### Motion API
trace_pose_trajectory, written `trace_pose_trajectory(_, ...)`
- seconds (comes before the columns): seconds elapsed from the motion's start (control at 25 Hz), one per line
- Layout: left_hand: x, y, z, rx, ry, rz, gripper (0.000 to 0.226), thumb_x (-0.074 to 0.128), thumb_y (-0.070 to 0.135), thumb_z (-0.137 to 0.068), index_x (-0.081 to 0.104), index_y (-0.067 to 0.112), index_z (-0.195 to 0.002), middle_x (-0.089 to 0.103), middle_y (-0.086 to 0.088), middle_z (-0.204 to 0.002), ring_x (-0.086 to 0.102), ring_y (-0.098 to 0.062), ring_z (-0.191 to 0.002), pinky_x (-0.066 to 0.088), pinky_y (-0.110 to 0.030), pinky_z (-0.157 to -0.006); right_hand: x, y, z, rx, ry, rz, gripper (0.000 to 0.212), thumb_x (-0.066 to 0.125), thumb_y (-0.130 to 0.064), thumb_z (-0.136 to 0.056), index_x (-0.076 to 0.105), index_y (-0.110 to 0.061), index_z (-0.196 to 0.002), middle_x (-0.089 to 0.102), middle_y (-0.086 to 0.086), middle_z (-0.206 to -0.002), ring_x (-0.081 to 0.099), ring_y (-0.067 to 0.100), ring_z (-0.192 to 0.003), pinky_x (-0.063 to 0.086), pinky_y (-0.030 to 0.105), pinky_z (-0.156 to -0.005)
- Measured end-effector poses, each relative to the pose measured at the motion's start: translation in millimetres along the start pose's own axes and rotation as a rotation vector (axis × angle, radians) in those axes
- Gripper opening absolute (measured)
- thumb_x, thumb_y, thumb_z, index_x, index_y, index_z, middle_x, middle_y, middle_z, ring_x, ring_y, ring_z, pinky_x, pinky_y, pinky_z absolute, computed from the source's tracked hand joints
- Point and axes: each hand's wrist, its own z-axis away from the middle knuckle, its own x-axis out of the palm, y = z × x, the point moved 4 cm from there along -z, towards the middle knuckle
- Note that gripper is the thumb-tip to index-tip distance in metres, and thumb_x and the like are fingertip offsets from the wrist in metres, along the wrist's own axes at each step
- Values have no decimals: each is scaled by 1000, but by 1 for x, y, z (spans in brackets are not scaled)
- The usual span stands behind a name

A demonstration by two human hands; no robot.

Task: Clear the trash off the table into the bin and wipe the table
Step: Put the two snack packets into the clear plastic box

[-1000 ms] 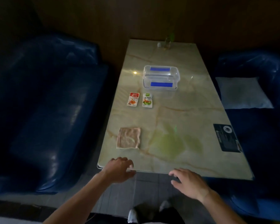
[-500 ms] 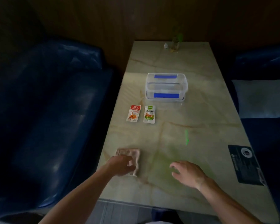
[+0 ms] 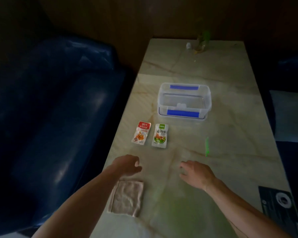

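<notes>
You are working in dim light: only the marble table (image 3: pixel 222 100) is catching a pale glow, while the blue sofa (image 3: pixel 58 117) is showing soft glints. A green flare is streaking the tabletop, the edges are bowing, and everything is looking soft.

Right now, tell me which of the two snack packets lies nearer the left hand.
The red-topped packet. It lies on the left of the pair, just beyond the left hand; the green-labelled packet sits beside it, further right.

Both hands, the left hand (image 3: pixel 127 164) and right hand (image 3: pixel 195 173), are hovering empty over the tabletop (image 3: pixel 230 134), between the cloth (image 3: pixel 126 197) at the near left edge and two snack packets (image 3: pixel 150 135).
</notes>
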Motion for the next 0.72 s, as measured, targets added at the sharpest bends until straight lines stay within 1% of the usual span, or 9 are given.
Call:
trace_pose_trajectory(0.16, -26, -7, -42, -18, 53, 31, 45, 58, 52, -83, 57, 24, -119, 64, -3, -123, 60, -24, -111, 50, -37, -92, -9, -2, -40, 71, 19, -49, 36, 51, -41, -88, 55, -28, -122, 63, 1, -127, 60, 24, -118, 50, 35, -90)
trace_pose_trajectory(0.24, -38, -13, -63, -27, 119, 46, 49, 59, 52, -83, 56, 23, -122, 64, -5, -122, 61, -26, -109, 52, -40, -91, -9, -5, -59, 125, 44, -85, 36, 51, -43, -88, 56, -25, -119, 63, 3, -124, 60, 26, -116, 51, 37, -88)
trace_pose_trajectory(0.4, -55, -24, -95, -60, 266, 100, 52, 57, 53, -83, 55, 21, -123, 61, -8, -116, 60, -27, -106, 51, -41, -88, -13, -10, -95, 252, 108, -158, 33, 49, -44, -88, 56, -19, -109, 63, 9, -115, 61, 32, -109, 48, 39, -82)
trace_pose_trajectory(0.48, -55, -30, -110, -85, 303, 105, 53, 57, 55, -83, 52, 20, -123, 59, -7, -117, 58, -27, -107, 49, -41, -87, -11, -16, -113, 306, 150, -220, 38, 53, -49, -87, 57, -19, -111, 62, 8, -115, 60, 32, -107, 48, 39, -80)
trace_pose_trajectory(0.6, -48, -36, -126, -133, 336, 139, 59, 58, 59, -81, 47, 17, -123, 54, -8, -120, 55, -29, -110, 47, -44, -86, -8, -27, -134, 404, 183, -269, 51, 60, -56, -83, 57, -18, -116, 57, 9, -119, 56, 31, -109, 46, 39, -80)
trace_pose_trajectory(0.72, -40, -35, -137, -177, 401, 188, 62, 59, 60, -79, 45, 17, -122, 50, -8, -119, 53, -29, -109, 47, -45, -85, -5, -34, -149, 523, 245, -360, 59, 63, -59, -79, 57, -15, -117, 52, 12, -121, 52, 33, -111, 50, 43, -83)
